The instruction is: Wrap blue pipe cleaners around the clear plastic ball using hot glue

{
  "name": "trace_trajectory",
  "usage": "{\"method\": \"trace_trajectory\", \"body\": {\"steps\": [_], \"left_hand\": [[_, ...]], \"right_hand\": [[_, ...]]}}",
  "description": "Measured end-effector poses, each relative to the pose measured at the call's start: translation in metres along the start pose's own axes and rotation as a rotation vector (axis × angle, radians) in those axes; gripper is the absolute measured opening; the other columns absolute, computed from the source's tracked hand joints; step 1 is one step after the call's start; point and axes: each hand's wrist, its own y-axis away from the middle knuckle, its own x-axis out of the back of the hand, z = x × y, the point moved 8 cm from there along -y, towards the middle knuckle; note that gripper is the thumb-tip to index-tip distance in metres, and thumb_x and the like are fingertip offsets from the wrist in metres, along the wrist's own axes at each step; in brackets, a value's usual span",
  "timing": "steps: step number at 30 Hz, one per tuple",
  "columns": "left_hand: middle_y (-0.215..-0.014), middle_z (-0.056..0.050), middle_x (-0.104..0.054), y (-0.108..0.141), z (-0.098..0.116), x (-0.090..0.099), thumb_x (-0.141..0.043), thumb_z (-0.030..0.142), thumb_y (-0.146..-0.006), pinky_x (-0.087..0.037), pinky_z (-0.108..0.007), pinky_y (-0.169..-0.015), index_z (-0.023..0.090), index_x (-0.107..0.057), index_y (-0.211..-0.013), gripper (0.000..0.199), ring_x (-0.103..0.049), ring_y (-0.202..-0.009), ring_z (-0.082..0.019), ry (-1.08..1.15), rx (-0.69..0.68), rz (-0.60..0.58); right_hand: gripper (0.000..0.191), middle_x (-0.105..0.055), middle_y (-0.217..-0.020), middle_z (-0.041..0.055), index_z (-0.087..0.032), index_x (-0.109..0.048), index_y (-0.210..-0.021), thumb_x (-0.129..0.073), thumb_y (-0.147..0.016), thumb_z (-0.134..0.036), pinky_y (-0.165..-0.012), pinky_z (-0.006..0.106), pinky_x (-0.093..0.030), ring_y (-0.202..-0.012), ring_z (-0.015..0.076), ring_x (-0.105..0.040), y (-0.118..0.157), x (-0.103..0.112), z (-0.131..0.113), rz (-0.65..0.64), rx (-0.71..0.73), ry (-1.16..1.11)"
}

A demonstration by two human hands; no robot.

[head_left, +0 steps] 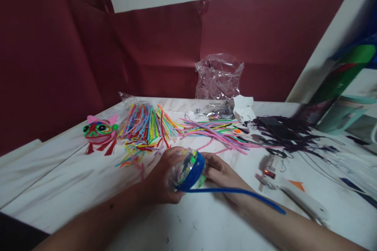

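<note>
Between my hands, above the white table [206,219], is a rounded clear object [185,168] with green and yellow bits on it. Blue pipe cleaner [196,170] is wrapped round its right part in a band, and a loose blue end trails to the right over my right forearm. My left hand [163,174] is wrapped round the object's left side. The fingers of my right hand [216,166] are bent against its right side; their tips are partly hidden behind the band.
A pink animal figure [100,133] stands at the left. Behind my hands lie bagged colourful pipe cleaners [144,123] and a loose pile [218,131]. Dark purple strands [294,133] and a white glue gun [303,200] are at the right, with a crumpled clear bag [219,78] at the back.
</note>
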Motion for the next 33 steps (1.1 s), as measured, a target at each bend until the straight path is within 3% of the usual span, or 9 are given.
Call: {"method": "trace_trajectory", "body": {"steps": [4,7,12,19,28,33], "left_hand": [[-0.131,-0.013,-0.043,-0.003,-0.002,-0.002,-0.072,0.017,-0.051,-0.036,-0.052,-0.102,0.025,-0.037,-0.133,0.09,-0.042,-0.122,-0.037,0.0,0.061,-0.003],[-0.126,-0.013,-0.045,-0.005,-0.004,-0.002,-0.071,0.016,-0.051,-0.035,-0.053,-0.101,0.023,-0.037,-0.132,0.088,-0.043,-0.12,-0.037,0.001,0.097,0.02],[-0.127,-0.013,-0.043,-0.006,-0.007,0.0,-0.069,0.017,-0.053,-0.034,-0.053,-0.102,0.024,-0.034,-0.132,0.087,-0.041,-0.12,-0.036,0.012,0.128,0.045],[-0.126,-0.012,-0.043,-0.005,-0.005,-0.004,-0.069,0.02,-0.055,-0.035,-0.051,-0.102,0.023,-0.035,-0.129,0.082,-0.041,-0.12,-0.033,-0.009,0.152,0.032],[-0.125,-0.012,-0.044,-0.005,-0.007,-0.005,-0.069,0.017,-0.055,-0.037,-0.05,-0.101,0.024,-0.035,-0.127,0.08,-0.043,-0.118,-0.032,-0.025,0.192,0.038],[-0.129,-0.014,-0.043,-0.007,-0.008,-0.006,-0.072,0.032,-0.065,-0.037,-0.048,-0.102,0.023,-0.034,-0.131,0.077,-0.042,-0.122,-0.032,-0.011,0.193,-0.024]], "right_hand": [[0.03,-0.071,-0.087,0.0036,-0.02,-0.063,-0.093,-0.064,-0.064,-0.026,-0.067,0.033,-0.048,-0.076,0.0206,-0.064,0.004,-0.001,-0.002,-0.021,-0.033,-0.064],[0.035,-0.071,-0.093,0.0059,-0.021,-0.065,-0.099,-0.069,-0.067,-0.032,-0.076,0.038,-0.048,-0.086,0.0235,-0.064,0.006,0.001,-0.004,-0.035,-0.028,-0.03],[0.058,-0.064,-0.115,0.0097,-0.023,-0.056,-0.116,-0.076,-0.065,-0.042,-0.09,0.043,-0.045,-0.104,0.027,-0.059,0.007,-0.006,-0.009,-0.117,0.142,0.112],[0.062,-0.063,-0.115,0.0112,-0.022,-0.052,-0.117,-0.074,-0.066,-0.049,-0.089,0.042,-0.046,-0.106,0.0286,-0.057,0.007,-0.01,-0.005,-0.089,0.17,0.159],[0.066,-0.064,-0.109,0.0096,-0.024,-0.049,-0.12,-0.075,-0.065,-0.048,-0.087,0.044,-0.047,-0.098,0.0272,-0.061,0.009,-0.015,0.002,-0.11,0.089,0.133],[0.06,-0.063,-0.112,0.0108,-0.021,-0.052,-0.114,-0.075,-0.065,-0.048,-0.084,0.042,-0.049,-0.101,0.028,-0.06,0.009,-0.012,0.0,-0.07,0.111,0.141]]}}
